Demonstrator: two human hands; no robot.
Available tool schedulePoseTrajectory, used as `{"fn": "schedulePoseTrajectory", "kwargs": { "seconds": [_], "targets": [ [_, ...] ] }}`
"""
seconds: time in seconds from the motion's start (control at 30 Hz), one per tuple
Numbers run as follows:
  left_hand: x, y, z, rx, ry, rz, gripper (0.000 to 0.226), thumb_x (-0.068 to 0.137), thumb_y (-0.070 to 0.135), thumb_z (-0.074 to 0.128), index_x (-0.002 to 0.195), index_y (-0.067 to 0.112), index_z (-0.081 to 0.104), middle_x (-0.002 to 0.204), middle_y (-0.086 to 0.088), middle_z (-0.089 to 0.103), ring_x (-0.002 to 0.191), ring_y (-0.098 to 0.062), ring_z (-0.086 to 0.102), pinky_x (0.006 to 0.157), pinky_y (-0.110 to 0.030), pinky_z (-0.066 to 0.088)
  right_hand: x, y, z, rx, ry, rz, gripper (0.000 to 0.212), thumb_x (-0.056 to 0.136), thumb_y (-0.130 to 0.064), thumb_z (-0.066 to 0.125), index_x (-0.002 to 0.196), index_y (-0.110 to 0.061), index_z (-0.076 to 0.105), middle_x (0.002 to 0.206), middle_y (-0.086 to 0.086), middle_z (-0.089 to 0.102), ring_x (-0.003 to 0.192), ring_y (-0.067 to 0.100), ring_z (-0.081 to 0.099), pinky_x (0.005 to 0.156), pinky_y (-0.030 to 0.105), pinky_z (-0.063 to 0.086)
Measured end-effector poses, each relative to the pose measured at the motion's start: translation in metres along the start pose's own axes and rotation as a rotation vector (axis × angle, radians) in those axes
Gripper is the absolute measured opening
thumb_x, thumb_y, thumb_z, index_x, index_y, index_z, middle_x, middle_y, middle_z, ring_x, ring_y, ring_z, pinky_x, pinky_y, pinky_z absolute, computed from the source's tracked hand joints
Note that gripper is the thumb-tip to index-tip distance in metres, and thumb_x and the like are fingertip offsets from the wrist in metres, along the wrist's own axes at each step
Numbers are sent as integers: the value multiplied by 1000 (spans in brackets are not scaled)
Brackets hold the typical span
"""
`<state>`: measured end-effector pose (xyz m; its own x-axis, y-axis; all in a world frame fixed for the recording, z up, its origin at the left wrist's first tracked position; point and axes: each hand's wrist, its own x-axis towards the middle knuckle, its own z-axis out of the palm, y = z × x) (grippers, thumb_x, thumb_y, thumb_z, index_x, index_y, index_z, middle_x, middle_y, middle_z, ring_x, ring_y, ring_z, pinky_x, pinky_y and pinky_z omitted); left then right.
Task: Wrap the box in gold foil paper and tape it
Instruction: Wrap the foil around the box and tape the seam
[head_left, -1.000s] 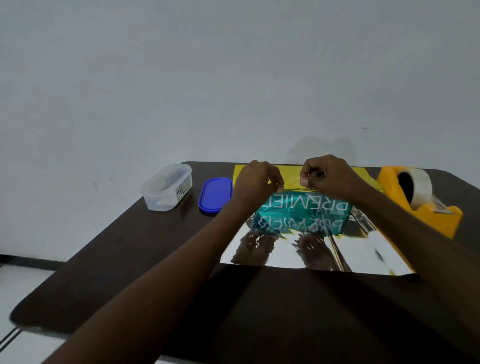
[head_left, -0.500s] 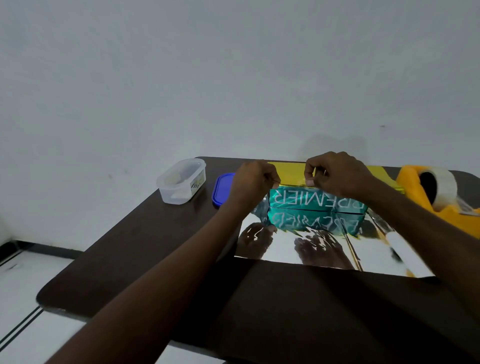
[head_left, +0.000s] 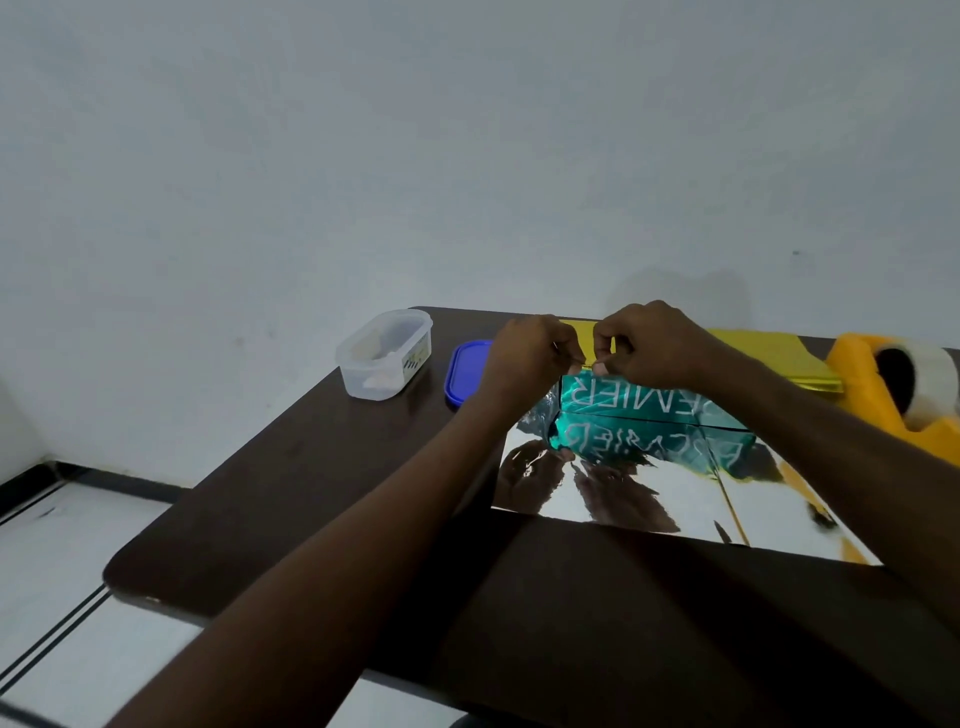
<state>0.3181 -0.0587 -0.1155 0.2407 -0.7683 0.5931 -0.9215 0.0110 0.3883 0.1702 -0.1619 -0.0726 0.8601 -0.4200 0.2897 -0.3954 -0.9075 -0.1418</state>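
Right of centre on the tabletop (head_left: 311, 519), both hands, left hand (head_left: 530, 358) and right hand (head_left: 654, 343), pinch the gold foil paper (head_left: 769, 358) edge over the teal box (head_left: 649, 410); wrapping barely begun, tape dispenser (head_left: 898, 395) untouched.

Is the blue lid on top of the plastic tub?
No, the blue lid lies flat on the table beside the open plastic tub.

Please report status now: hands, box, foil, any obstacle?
Left hand and right hand both pinch the foil edge over the box. Box still uncovered. Nothing in the way.
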Motion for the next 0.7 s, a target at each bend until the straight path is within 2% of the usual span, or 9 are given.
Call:
{"fn": "schedulePoseTrajectory", "kwargs": {
  "seconds": [0.17, 0.33, 0.4, 0.5, 0.57, 0.7],
  "targets": [
    [2, -2, 2, -2, 8, 3, 13, 78, 4, 72, 78, 16, 77, 75, 1, 73, 68, -13, 66, 69, -36, 57, 3, -3, 3, -37, 27, -18, 31, 80, -28, 76, 62, -32, 51, 66, -16, 49, 64, 9, 46, 56, 22, 28],
    [2, -2, 1, 18, -5, 24, 15, 74, 3, 71, 76, 17, 76, 75, 1, 73, 69, -16, 65, 67, -38, 55, 8, -4, 9, -91, 46, 53, 22, 79, -30, 74, 65, -25, 58, 73, -2, 63, 68, 15, 54, 62, 26, 38],
    [3, -2, 0, 21, -12, 27, 15, 73, 3, 72, 76, 18, 76, 76, 1, 72, 69, -15, 63, 66, -37, 54, 9, -4, 10, -98, 52, 91, 25, 77, -34, 74, 63, -24, 56, 73, -1, 63, 71, 19, 58, 63, 28, 40],
    [4, -2, -3, 25, -31, 40, 15, 74, 2, 72, 78, 15, 78, 79, 1, 73, 69, -12, 60, 66, -30, 51, 7, -2, 9, -127, 61, 126, 37, 75, -44, 75, 61, -24, 48, 67, -3, 54, 72, 21, 57, 64, 29, 39],
    [3, 0, -6, 15, -42, 52, 14, 76, 1, 72, 80, 14, 78, 81, -1, 74, 70, -11, 60, 66, -25, 48, 2, 3, 5, -169, 48, 148, 43, 74, -54, 75, 65, -22, 48, 66, -4, 50, 72, 21, 55, 63, 29, 39],
    [4, 0, -9, -3, -49, 60, 12, 77, 3, 74, 80, 14, 78, 80, 1, 73, 68, -6, 56, 61, -13, 39, -8, 17, 0, -70, 33, 174, 42, 72, -54, 79, 66, -19, 56, 69, -2, 60, 71, 18, 57, 63, 29, 39]
  ]
}}
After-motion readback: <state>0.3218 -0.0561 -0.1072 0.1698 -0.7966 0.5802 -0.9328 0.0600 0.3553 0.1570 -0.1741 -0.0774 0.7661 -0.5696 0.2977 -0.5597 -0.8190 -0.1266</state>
